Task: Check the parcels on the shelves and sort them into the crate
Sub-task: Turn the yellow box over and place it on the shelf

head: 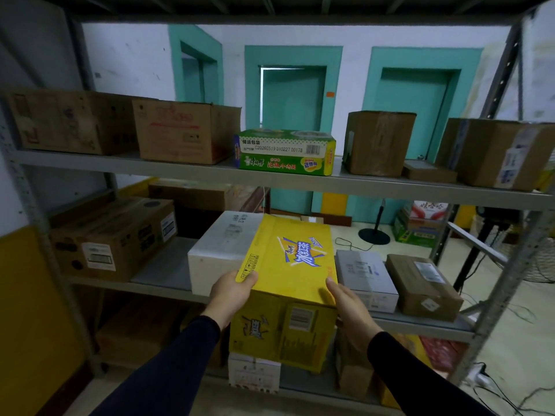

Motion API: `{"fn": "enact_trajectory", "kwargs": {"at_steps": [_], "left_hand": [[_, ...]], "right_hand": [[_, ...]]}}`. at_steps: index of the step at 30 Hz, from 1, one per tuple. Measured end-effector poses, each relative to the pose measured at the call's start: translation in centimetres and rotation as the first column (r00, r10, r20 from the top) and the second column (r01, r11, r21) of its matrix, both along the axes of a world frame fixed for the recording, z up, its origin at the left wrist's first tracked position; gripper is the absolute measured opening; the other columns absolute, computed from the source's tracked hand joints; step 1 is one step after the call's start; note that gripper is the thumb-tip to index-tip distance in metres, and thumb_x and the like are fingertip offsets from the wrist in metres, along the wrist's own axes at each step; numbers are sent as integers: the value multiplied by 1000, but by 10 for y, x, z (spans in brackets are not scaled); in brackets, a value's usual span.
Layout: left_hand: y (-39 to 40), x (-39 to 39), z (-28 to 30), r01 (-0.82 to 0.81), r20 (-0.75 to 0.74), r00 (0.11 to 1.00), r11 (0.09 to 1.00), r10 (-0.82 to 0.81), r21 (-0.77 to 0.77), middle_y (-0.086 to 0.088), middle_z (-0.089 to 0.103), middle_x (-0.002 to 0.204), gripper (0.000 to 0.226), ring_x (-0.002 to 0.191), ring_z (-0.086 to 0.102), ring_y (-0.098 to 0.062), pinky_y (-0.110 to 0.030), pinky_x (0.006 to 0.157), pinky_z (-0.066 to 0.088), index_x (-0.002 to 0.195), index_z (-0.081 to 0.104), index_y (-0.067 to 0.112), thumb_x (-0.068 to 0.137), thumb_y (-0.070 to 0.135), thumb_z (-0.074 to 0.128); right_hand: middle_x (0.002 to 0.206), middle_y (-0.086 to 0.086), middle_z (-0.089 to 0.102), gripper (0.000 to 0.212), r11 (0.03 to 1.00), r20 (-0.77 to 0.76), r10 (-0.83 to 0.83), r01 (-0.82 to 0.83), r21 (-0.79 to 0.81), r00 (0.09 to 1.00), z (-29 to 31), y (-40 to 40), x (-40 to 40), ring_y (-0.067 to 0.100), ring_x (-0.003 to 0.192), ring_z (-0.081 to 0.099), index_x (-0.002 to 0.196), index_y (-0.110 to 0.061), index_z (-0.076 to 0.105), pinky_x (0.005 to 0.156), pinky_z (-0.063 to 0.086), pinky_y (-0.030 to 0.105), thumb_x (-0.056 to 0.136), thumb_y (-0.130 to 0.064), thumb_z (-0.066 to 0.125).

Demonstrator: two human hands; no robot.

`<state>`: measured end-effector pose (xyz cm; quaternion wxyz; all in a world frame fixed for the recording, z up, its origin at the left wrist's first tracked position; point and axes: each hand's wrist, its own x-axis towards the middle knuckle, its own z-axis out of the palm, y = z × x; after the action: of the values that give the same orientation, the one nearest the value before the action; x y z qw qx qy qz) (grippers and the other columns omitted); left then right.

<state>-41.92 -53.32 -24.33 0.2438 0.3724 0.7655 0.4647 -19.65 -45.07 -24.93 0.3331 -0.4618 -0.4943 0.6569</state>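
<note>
A yellow carton [292, 265] with blue and white lettering juts forward off the middle shelf [162, 267], its front end past the shelf edge. My left hand [232, 292] grips its front left corner, thumb on top. My right hand [350, 310] lies flat against the carton's right side, fingers straight. Beside the carton stand a white box [220, 250] on the left and a grey-white parcel [365, 277] on the right. No crate is in view.
The top shelf [192, 175] carries brown cartons [183, 133], a green noodle box [285, 153] and more taped brown boxes [378, 142]. A brown labelled parcel [423, 286] sits at middle right, a large brown carton [114, 238] at middle left. More boxes [253, 372] fill the bottom shelf.
</note>
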Motion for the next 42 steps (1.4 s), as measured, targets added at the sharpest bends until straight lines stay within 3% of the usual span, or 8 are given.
{"fn": "enact_trajectory", "kwargs": {"at_steps": [12,15,21,25,28,32,39,42], "left_hand": [[10,15,27,55,-95,994,996,-48,75,6,68,98,28,91,62,-15,-38,86,54,102,65,32,95,56,53],[17,21,33,77,-85,994,994,-70,78,2,66,112,63,104,61,-19,-42,94,52,119,66,27,83,75,47],[22,24,34,113,-12,994,986,-112,123,7,66,114,56,110,59,-15,-38,99,48,120,68,21,97,64,40],[27,3,23,-37,-88,995,999,38,9,-3,64,98,51,97,61,-25,-41,92,50,95,62,17,100,60,35],[29,-17,4,-183,117,974,980,192,-80,-14,67,113,72,103,62,-33,-45,96,50,113,65,9,87,73,46],[32,-3,1,-95,680,726,995,99,-44,-17,74,103,46,102,66,-34,-47,88,51,114,67,14,93,54,59],[59,18,2,-110,690,720,994,67,17,-13,76,81,30,84,68,-30,-39,67,48,100,68,14,99,41,54],[68,30,0,-154,667,738,988,102,19,-16,74,98,32,87,67,-29,-37,62,45,112,66,12,98,40,58]], "right_hand": [[111,12,70,41,991,-58,-78,71,-117,995,-17,13,0,31,93,70,137,-19,48,66,54,39,102,-38,57],[104,13,70,31,981,-85,-105,89,-170,991,-17,17,4,31,90,67,129,-19,50,66,50,41,103,-37,55],[94,13,69,26,975,-96,-168,150,-164,981,-18,28,13,30,82,66,121,-14,52,67,51,42,103,-32,56],[98,17,72,34,969,-127,-206,183,-168,970,-19,43,19,35,88,68,123,-14,55,72,55,46,101,-39,58],[99,19,76,42,962,-171,-214,177,-208,962,-23,60,26,37,93,71,129,-15,58,72,58,48,98,-44,59],[106,19,76,44,963,-181,-178,133,-233,967,-25,69,31,39,102,71,129,-16,61,81,60,53,99,-46,55],[111,17,72,29,990,104,-135,129,59,985,-24,92,63,28,101,67,111,-13,67,97,53,48,102,-38,55],[133,8,64,52,965,205,-110,55,258,973,-17,101,73,25,119,61,137,-14,59,107,48,49,101,-50,51]]}}
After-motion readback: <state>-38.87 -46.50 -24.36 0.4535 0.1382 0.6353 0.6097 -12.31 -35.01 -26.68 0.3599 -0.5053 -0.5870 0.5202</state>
